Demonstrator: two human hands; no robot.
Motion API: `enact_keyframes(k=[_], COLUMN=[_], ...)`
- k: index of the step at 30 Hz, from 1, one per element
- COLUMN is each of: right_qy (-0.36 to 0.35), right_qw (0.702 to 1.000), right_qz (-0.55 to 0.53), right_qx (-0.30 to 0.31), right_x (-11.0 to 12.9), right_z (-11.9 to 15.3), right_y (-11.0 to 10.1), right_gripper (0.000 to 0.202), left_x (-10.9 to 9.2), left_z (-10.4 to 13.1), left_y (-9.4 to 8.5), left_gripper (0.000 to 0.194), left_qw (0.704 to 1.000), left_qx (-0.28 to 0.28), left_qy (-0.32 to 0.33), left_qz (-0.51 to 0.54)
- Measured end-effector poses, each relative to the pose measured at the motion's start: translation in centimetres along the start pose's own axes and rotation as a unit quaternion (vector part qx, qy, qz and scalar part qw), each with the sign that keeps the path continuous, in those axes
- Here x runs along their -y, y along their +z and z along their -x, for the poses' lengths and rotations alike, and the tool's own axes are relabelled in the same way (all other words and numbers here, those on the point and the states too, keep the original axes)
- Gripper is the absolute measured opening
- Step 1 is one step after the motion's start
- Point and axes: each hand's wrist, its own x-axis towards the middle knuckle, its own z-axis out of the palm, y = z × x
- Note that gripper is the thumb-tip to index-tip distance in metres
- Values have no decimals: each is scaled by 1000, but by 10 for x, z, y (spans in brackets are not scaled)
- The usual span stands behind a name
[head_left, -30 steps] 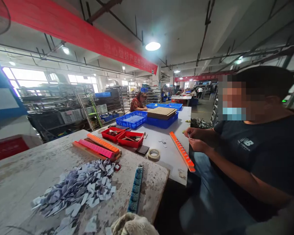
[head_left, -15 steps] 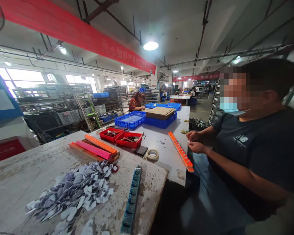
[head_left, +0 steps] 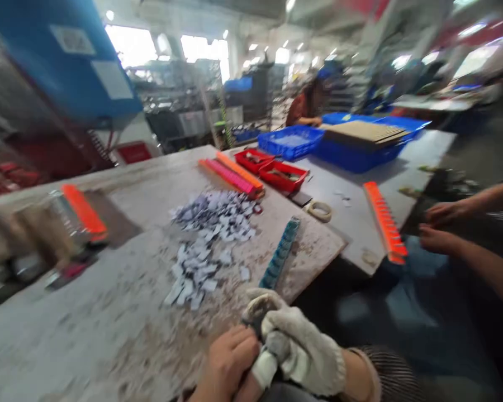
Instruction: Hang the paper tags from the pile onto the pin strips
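At the bottom of the view, my bare left hand point(head_left: 230, 354) is closed and pressed up against my right hand. A white knitted glove with a greyish fingertip covers my right hand point(head_left: 302, 346), whose fingers are curled. Between the two hands a small dark grey bit shows, blurred and mostly covered, so I cannot tell its kind. Just beyond my fingers lies a teal notched strip point(head_left: 280, 252) near the table edge. To its left is a loose pile of small grey-white flat pieces point(head_left: 218, 215), with more scattered nearer me.
Pink and orange notched strips point(head_left: 230, 176) lie behind the pile, near red trays point(head_left: 283, 177), a tape roll point(head_left: 319, 211) and blue crates point(head_left: 291, 142). At right, a co-worker's hands point(head_left: 444, 229) are beside another orange strip point(head_left: 384, 222). An orange bar point(head_left: 84, 212) lies at left.
My view has swung left and down, blurring the picture. Both my hands have come into sight at the bottom. The table's left part now shows too.
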Motion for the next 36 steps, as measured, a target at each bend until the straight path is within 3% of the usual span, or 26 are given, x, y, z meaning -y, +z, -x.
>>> enact_keyframes(k=[2, 3, 4, 5, 7, 9, 12, 16, 21, 24, 28, 32, 36], right_qy=[12, -36, -116, -204, -255, -337, -412, -417, -388, -384, -398, -407, -433], right_qw=[995, 982, 947, 887, 842, 724, 539, 446, 419, 419, 425, 460, 516], right_qz=[95, 182, 293, 409, 470, 599, 734, 792, 821, 822, 811, 787, 739], right_qx=[-20, -40, -58, -62, -66, -60, -26, 8, 32, 44, 48, 52, 1], right_x=[7, 14, 21, 29, 42, 50, 50, 38, 32, 34, 30, 26, 32], right_z=[5, 5, 1, -4, -18, -32, -46, -53, -63, -66, -63, -58, -59], right_y=[-10, -19, -29, -41, -64, -80, -86, -81, -85, -88, -83, -77, -82], right_gripper=[51, 43, 35, 30, 24, 21, 17, 8, 10, 10, 8, 6, 6], left_x=[-1, 0, 2, 4, 8, 13, 18, 23, 31, 41, 61, 80, 86], left_z=[1, 1, 1, 3, 8, 15, 23, 24, 8, -24, -78, -109, -112], left_y=[3, 3, 2, 0, -4, -6, -5, -5, -14, -17, -6, 9, 9], left_gripper=[49, 48, 46, 45, 47, 49, 48, 44, 28, 16, 19, 27, 32], left_qw=[1000, 998, 996, 993, 988, 985, 981, 982, 977, 958, 937, 934, 935], left_qx=[12, 4, -10, -21, -29, -11, 23, 35, 82, 81, 69, 85, 90], left_qy=[-3, -12, -28, -47, -85, -119, -153, -159, -170, -224, -246, -250, -241], left_qz=[-27, -53, -80, -102, -125, -124, -115, -95, -96, -161, -238, -243, -242])
